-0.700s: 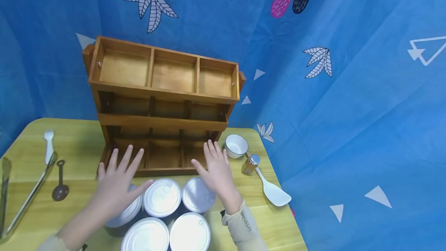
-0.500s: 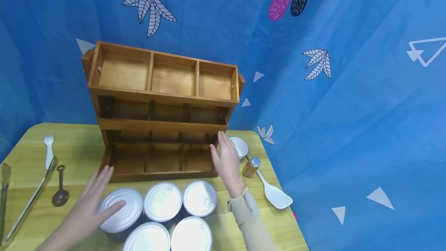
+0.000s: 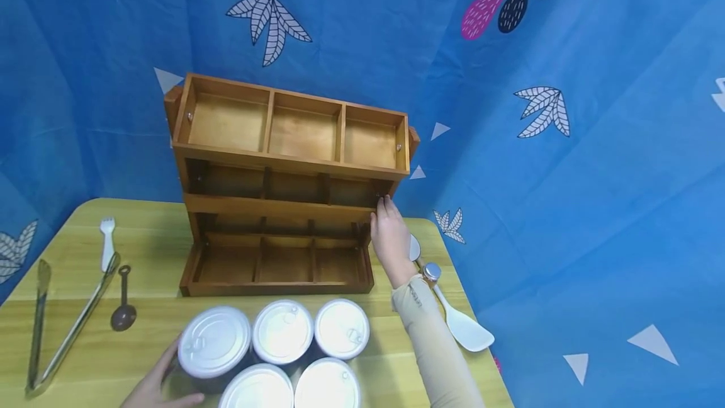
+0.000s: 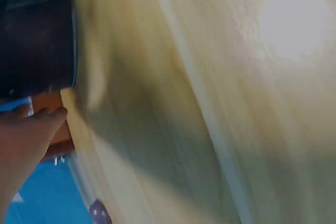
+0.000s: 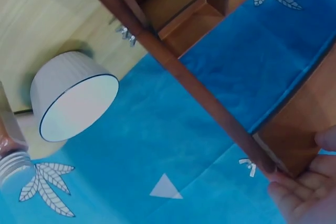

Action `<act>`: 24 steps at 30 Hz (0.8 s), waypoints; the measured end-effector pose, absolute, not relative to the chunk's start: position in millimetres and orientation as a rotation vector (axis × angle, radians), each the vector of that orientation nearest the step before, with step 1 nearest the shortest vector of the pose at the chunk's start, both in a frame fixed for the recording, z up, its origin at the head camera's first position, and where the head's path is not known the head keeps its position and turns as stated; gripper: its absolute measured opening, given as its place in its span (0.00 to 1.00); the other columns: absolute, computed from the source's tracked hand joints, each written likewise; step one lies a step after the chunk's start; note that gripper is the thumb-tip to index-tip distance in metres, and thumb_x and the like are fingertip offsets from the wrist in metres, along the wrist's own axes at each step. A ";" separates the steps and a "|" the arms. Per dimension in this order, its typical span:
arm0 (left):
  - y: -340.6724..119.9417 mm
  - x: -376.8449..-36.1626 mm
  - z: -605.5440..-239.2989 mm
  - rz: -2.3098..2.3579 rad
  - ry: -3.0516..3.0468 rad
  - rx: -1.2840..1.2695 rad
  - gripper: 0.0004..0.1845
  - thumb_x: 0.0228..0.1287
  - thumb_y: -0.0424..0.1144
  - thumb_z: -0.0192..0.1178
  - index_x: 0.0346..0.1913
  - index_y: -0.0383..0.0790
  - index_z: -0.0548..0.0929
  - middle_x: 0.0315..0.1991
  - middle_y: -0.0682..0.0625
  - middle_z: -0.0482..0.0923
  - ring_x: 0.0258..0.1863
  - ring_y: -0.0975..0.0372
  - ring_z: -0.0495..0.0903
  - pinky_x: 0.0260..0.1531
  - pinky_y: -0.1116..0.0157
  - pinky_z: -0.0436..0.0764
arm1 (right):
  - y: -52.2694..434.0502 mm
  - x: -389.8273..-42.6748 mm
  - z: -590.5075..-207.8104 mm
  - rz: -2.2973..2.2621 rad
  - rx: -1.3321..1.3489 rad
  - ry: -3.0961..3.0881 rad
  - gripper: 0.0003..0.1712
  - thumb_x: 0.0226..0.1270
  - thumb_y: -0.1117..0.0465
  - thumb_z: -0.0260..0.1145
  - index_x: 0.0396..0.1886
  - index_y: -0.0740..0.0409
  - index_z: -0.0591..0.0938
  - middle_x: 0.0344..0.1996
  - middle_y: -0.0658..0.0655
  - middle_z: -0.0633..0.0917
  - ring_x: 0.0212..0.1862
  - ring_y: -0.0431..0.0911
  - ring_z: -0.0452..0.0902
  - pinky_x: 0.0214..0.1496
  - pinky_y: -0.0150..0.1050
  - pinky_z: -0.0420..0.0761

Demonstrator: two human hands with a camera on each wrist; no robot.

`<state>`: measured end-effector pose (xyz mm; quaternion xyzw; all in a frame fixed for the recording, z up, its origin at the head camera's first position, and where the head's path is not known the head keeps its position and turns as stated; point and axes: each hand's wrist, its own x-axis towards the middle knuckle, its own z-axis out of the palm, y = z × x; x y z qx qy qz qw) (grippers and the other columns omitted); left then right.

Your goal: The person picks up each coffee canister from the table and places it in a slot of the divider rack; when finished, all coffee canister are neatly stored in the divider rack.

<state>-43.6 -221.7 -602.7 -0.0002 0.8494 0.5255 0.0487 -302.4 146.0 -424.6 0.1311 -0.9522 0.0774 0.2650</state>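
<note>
A wooden three-tier rack (image 3: 277, 289) with divided trays stands at the back of the table. My right hand (image 3: 391, 238) reaches to the right end of its middle tier. In the right wrist view, its thumb (image 5: 326, 139) and fingers hold the corner of a wooden tray (image 5: 302, 124). My left hand (image 3: 158, 386) is low beside the front-left lidded canister (image 3: 215, 342), thumb spread from the fingers. The left wrist view shows that hand (image 4: 26, 137) next to a dark canister wall (image 4: 37, 45). Several canisters with white lids (image 3: 283, 332) cluster in front of the rack.
Tongs (image 3: 73, 332), a white fork (image 3: 107, 244) and a brown spoon (image 3: 123, 317) lie at left. At right are a white bowl (image 5: 79, 98), a silver-capped jar (image 3: 432, 272) and a white spatula (image 3: 467, 329). Blue patterned cloth (image 3: 340, 17) hangs behind.
My right hand has moved right and up from above the canisters to the rack's middle tier. My left hand has dropped down to the left side of the front-left canister.
</note>
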 end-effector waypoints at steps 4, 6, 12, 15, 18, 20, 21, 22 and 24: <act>-211.9 -49.0 -597.3 1.633 2.508 -0.089 0.63 0.45 0.36 0.76 0.76 0.27 0.42 0.70 0.24 0.56 0.66 0.29 0.56 0.55 0.26 0.60 | 144.0 -302.4 -428.0 0.166 0.377 -2.513 0.22 0.73 0.60 0.59 0.60 0.68 0.78 0.62 0.65 0.80 0.63 0.54 0.78 0.61 0.45 0.82; -208.4 -49.5 -595.4 1.666 2.485 -0.134 0.63 0.43 0.37 0.78 0.76 0.30 0.43 0.70 0.26 0.59 0.66 0.35 0.59 0.57 0.27 0.60 | 142.4 -302.3 -430.4 0.161 0.386 -2.488 0.22 0.73 0.60 0.59 0.60 0.69 0.78 0.61 0.66 0.80 0.62 0.55 0.78 0.59 0.45 0.83; -196.6 -52.6 -599.3 1.904 2.683 -0.005 0.65 0.29 0.29 0.81 0.74 0.32 0.52 0.60 0.66 0.71 0.55 0.89 0.62 0.68 0.77 0.62 | 140.1 -301.7 -435.7 0.151 0.367 -2.471 0.22 0.74 0.60 0.58 0.61 0.68 0.77 0.62 0.65 0.79 0.62 0.54 0.78 0.59 0.45 0.83; -191.2 -56.0 -602.4 2.018 2.761 0.173 0.69 0.22 0.24 0.81 0.75 0.33 0.52 0.55 0.82 0.66 0.54 0.92 0.63 0.52 0.92 0.59 | 140.8 -301.1 -435.4 0.146 0.352 -2.479 0.22 0.74 0.59 0.57 0.62 0.67 0.77 0.62 0.65 0.79 0.63 0.54 0.78 0.60 0.44 0.82; -188.6 -57.8 -602.8 2.064 2.729 0.205 0.71 0.22 0.24 0.81 0.77 0.38 0.51 0.56 0.82 0.66 0.55 0.91 0.64 0.53 0.92 0.59 | 142.4 -300.4 -435.2 0.140 0.355 -2.484 0.22 0.74 0.59 0.57 0.62 0.67 0.77 0.63 0.65 0.79 0.64 0.53 0.77 0.61 0.44 0.82; -188.0 -58.2 -602.3 2.069 2.704 0.179 0.70 0.23 0.24 0.81 0.77 0.38 0.52 0.56 0.81 0.67 0.55 0.90 0.65 0.54 0.91 0.59 | 143.4 -300.2 -435.2 0.140 0.362 -2.480 0.22 0.74 0.59 0.58 0.62 0.68 0.77 0.63 0.65 0.79 0.64 0.54 0.77 0.60 0.45 0.82; -188.0 -58.8 -603.1 2.078 2.696 0.180 0.69 0.23 0.23 0.81 0.76 0.37 0.52 0.56 0.81 0.68 0.55 0.90 0.66 0.54 0.91 0.60 | 144.0 -300.3 -435.6 0.142 0.367 -2.474 0.22 0.74 0.59 0.58 0.61 0.68 0.77 0.62 0.65 0.79 0.64 0.54 0.77 0.60 0.45 0.82; -187.5 -59.2 -602.8 2.088 2.693 0.180 0.68 0.23 0.23 0.81 0.75 0.36 0.53 0.55 0.81 0.68 0.55 0.89 0.66 0.55 0.91 0.60 | 144.4 -300.7 -436.0 0.144 0.369 -2.470 0.22 0.74 0.59 0.58 0.61 0.68 0.77 0.62 0.65 0.79 0.64 0.54 0.77 0.59 0.45 0.83; -186.9 -60.6 -601.8 2.083 2.694 0.159 0.66 0.23 0.24 0.81 0.74 0.34 0.56 0.55 0.81 0.69 0.54 0.89 0.67 0.54 0.90 0.61 | 144.9 -301.3 -435.9 0.158 0.373 -2.459 0.22 0.73 0.60 0.58 0.61 0.69 0.78 0.62 0.66 0.79 0.63 0.55 0.77 0.59 0.46 0.83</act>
